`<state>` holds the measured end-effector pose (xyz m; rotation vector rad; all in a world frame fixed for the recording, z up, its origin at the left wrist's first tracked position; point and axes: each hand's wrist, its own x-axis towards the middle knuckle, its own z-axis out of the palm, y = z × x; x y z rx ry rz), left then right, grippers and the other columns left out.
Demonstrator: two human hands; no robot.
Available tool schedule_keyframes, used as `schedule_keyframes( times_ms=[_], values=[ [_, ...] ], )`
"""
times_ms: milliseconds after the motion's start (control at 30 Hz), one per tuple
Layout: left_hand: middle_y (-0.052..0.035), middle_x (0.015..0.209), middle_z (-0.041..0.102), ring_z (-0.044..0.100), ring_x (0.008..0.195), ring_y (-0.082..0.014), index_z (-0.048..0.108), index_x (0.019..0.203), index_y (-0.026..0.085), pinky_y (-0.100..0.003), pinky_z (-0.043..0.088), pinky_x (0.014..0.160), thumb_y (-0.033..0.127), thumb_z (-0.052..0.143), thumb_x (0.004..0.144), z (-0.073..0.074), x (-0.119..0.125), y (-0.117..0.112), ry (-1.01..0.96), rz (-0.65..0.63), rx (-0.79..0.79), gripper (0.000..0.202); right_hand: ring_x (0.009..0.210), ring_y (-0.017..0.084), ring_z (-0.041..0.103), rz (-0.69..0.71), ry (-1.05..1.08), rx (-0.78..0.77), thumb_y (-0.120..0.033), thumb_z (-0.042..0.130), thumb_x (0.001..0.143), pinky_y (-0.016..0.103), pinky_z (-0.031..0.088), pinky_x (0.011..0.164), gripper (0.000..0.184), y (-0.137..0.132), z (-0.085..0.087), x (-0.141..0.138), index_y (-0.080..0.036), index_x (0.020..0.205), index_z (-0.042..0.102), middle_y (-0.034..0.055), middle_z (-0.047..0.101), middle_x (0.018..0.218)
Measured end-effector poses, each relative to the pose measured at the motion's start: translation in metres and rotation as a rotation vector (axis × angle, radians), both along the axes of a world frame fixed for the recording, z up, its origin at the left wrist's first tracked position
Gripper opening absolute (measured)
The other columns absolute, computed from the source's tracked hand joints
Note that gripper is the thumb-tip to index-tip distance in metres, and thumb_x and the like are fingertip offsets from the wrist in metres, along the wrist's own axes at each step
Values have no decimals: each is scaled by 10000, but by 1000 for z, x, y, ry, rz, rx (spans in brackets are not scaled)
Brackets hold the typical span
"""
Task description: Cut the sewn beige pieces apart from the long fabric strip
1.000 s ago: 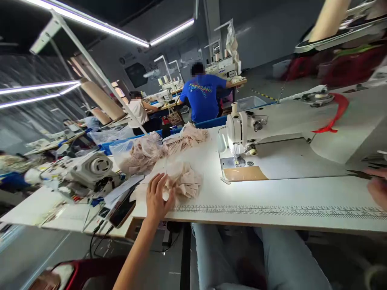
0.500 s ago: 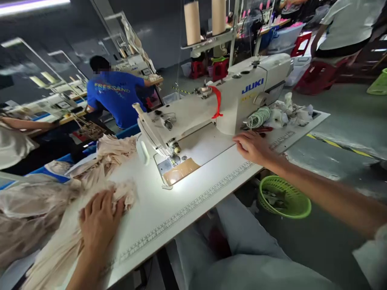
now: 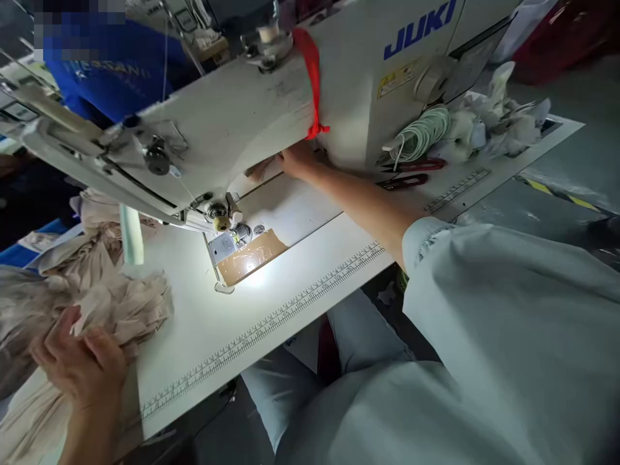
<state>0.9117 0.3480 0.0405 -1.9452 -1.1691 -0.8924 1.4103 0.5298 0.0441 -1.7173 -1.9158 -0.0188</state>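
Observation:
My left hand (image 3: 80,365) rests on a heap of beige fabric pieces (image 3: 121,307) at the table's left, fingers curled into the cloth. My right hand (image 3: 295,160) reaches under the arm of the white JUKI sewing machine (image 3: 271,97), touching a small beige piece (image 3: 259,169) on the machine bed; its fingers are mostly hidden by the machine. The needle area (image 3: 223,223) sits lit beside a brown tape patch (image 3: 249,255).
A red ribbon (image 3: 312,84) is tied round the machine arm. Red-handled scissors (image 3: 411,173), a coil of pale green cord (image 3: 419,132) and white scraps (image 3: 504,123) lie at the right. A printed ruler (image 3: 290,307) runs along the table's front edge. A person in blue (image 3: 111,71) sits beyond.
The view has swung right and closer to the machine. My right hand moved from the scissors area to under the machine arm. My left hand stays on the fabric heap.

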Motion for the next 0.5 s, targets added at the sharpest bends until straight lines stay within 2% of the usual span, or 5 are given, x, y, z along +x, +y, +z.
schedule_keyframes(
  times_ms=[133, 267, 367, 500],
  values=[
    [-245, 1146, 695, 630, 1085, -371, 605, 1301, 41, -512, 533, 886, 372, 364, 950, 3, 8, -3, -38, -13, -49, 540, 1250, 319, 469, -39, 12, -39, -245, 550, 958, 463, 354, 1059, 281, 1, -2, 0, -105, 1201, 568, 154, 612, 1256],
    [-246, 1142, 689, 628, 1070, -364, 609, 1286, 27, -520, 521, 908, 374, 351, 950, 2, 5, -5, -40, 8, -75, 548, 1278, 346, 428, -54, 48, -5, -291, 629, 896, 478, 354, 1027, 264, -14, 1, -1, -187, 1136, 591, 120, 602, 1257],
    [-227, 1151, 685, 625, 1061, -356, 604, 1280, 51, -528, 510, 913, 368, 363, 933, -2, -2, -3, -28, 27, -71, 528, 1161, 327, 510, -51, 125, -68, -244, 649, 849, 438, 400, 941, 228, -36, 6, -3, -189, 1062, 588, 103, 626, 1178],
    [-187, 1122, 682, 620, 1067, -347, 597, 1233, 107, -549, 488, 944, 368, 446, 883, -4, -7, -2, -31, 73, -86, 463, 912, 248, 596, 33, 189, -142, -200, 685, 781, 346, 451, 778, 230, -74, 10, 0, -184, 982, 576, 61, 659, 1002]
  ],
)
